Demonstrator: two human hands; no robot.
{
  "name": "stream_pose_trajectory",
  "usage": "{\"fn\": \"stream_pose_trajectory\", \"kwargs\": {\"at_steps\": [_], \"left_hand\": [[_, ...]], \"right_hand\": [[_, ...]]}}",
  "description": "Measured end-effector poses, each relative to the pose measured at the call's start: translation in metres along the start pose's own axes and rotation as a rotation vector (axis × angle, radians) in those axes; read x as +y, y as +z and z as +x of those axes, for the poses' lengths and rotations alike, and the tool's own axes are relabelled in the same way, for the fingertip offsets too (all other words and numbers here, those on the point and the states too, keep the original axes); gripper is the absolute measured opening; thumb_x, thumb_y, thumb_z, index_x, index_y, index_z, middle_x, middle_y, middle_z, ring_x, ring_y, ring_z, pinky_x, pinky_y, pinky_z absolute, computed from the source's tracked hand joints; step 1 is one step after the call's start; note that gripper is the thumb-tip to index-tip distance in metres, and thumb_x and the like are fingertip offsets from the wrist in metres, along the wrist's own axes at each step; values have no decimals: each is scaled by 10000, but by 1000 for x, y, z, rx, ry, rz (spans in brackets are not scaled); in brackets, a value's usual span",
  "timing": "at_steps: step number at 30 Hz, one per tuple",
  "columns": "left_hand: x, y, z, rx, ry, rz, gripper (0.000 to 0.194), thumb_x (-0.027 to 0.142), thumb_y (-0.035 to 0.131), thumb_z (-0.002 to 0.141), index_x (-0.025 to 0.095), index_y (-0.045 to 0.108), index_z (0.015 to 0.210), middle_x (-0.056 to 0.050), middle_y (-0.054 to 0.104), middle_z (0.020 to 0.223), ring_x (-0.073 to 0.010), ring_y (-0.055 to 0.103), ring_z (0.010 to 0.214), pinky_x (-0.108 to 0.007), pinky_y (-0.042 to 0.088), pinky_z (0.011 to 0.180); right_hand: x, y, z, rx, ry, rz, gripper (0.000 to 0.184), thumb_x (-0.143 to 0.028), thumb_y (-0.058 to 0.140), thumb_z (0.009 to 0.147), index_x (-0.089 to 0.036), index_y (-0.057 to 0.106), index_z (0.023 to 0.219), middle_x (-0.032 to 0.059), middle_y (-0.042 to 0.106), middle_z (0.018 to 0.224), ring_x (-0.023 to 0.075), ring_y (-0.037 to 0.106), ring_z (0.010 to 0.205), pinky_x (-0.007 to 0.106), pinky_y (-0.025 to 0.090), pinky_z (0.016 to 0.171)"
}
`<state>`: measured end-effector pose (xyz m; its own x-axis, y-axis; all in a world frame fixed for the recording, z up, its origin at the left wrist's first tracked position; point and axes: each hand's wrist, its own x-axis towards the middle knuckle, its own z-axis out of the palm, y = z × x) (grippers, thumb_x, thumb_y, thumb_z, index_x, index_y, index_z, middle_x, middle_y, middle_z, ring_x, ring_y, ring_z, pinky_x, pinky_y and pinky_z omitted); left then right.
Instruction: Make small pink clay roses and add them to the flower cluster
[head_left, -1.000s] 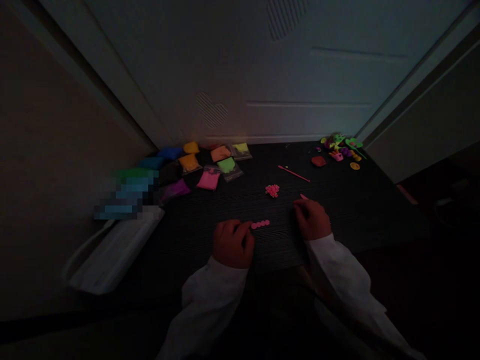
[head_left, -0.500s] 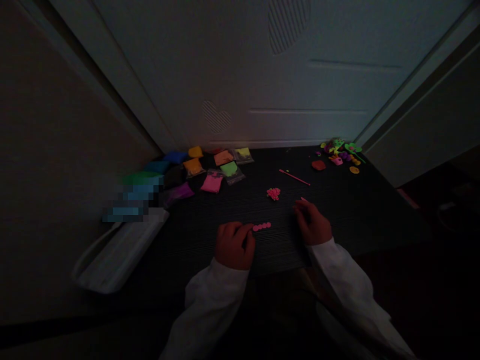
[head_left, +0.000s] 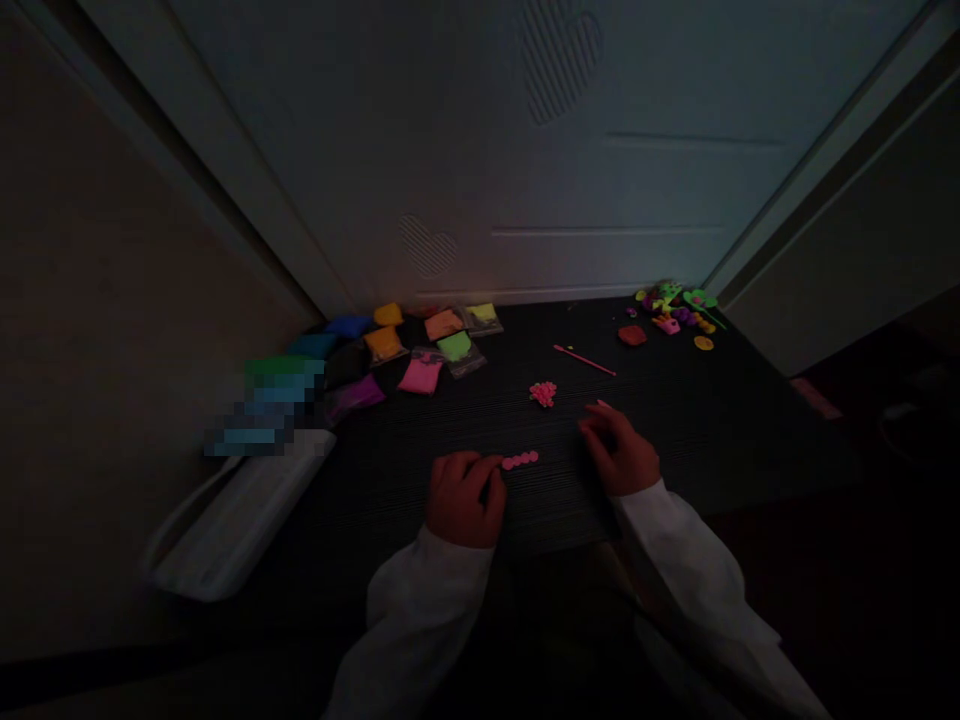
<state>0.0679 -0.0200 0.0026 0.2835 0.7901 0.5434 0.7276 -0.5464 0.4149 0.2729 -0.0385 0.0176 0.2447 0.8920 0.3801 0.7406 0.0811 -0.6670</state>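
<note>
Your left hand [head_left: 465, 502] has its fingertips at one end of a row of pink discs [head_left: 520, 461], which runs from them toward your right hand [head_left: 621, 455]; pinch or mere touch is hard to tell. Your right hand's fingers curl above the dark tabletop [head_left: 555, 505]. Beyond the row and between your hands sits a pink cluster [head_left: 543, 394], with a pink stick [head_left: 585, 360] farther past it. Ahead-left of your left grip lie colored packets [head_left: 421, 373]; well ahead-right of your right, small colorful figures [head_left: 670, 322].
</note>
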Motion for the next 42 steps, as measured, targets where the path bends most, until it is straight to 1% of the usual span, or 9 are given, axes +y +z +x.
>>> {"fn": "stream_pose_trajectory", "kwargs": {"at_steps": [5, 10, 14, 18, 24, 27, 33, 36, 42], "left_hand": [[-1, 2, 0, 37, 11, 7, 171, 202, 469, 685, 190, 608, 783, -45, 514, 738, -162, 466, 740, -319, 380, 688], [-2, 0, 0, 14, 15, 13, 175, 201, 472, 685, 182, 606, 795, -49, 512, 738, -163, 459, 740, -319, 378, 691], [-3, 0, 0, -29, 23, 23, 182, 202, 466, 692, 185, 602, 812, -48, 515, 745, -161, 466, 736, -322, 375, 695], [-4, 2, 0, 14, 21, 17, 172, 203, 471, 687, 188, 606, 793, -42, 513, 735, -157, 470, 732, -319, 376, 695], [-2, -2, 1, -40, 25, 28, 177, 201, 475, 693, 171, 605, 809, -51, 515, 745, -162, 473, 752, -320, 374, 711], [-2, -3, 1, -40, 47, 25, 175, 192, 483, 688, 167, 604, 811, -52, 514, 742, -160, 473, 744, -319, 373, 706], [-3, 0, 1, 0, 42, 6, 166, 191, 484, 684, 172, 602, 799, -46, 509, 732, -155, 467, 722, -320, 371, 688], [-4, 3, 0, 29, 52, -10, 164, 195, 484, 681, 172, 603, 791, -45, 508, 725, -155, 467, 720, -322, 368, 684], [-5, 4, -1, 56, 37, -37, 166, 195, 477, 682, 181, 603, 788, -44, 505, 723, -154, 456, 717, -317, 370, 672]], "right_hand": [[-5, -3, 2, -44, 5, -97, 258, -269, 380, 764, -185, 476, 987, 50, 591, 815, 156, 562, 760, 276, 445, 660], [-2, -2, 3, -64, -17, -51, 297, -256, 427, 735, -179, 430, 1022, 21, 555, 734, 138, 541, 694, 289, 439, 693], [1, -1, 2, -91, -26, 14, 325, -217, 431, 728, -182, 397, 1050, 30, 561, 831, 131, 537, 769, 297, 425, 752], [3, 0, 1, -61, -26, -16, 296, -221, 415, 742, -183, 418, 1036, 38, 573, 855, 141, 533, 812, 298, 416, 759], [5, 2, 1, -27, -35, -91, 229, -256, 402, 752, -167, 472, 951, 29, 558, 714, 145, 531, 680, 298, 424, 686], [5, 2, 1, -30, -50, -85, 239, -247, 410, 744, -172, 465, 964, 25, 553, 716, 145, 529, 676, 301, 426, 685], [7, 1, 2, -54, -98, -66, 267, -190, 408, 726, -176, 456, 988, 42, 561, 834, 161, 517, 826, 332, 392, 797], [9, 2, 2, -67, -94, -61, 279, -178, 414, 716, -180, 452, 992, 36, 558, 836, 153, 520, 799, 338, 393, 797], [11, 4, 2, -72, -71, -88, 261, -225, 454, 708, -183, 462, 966, 11, 528, 718, 136, 515, 680, 323, 425, 711]]}}
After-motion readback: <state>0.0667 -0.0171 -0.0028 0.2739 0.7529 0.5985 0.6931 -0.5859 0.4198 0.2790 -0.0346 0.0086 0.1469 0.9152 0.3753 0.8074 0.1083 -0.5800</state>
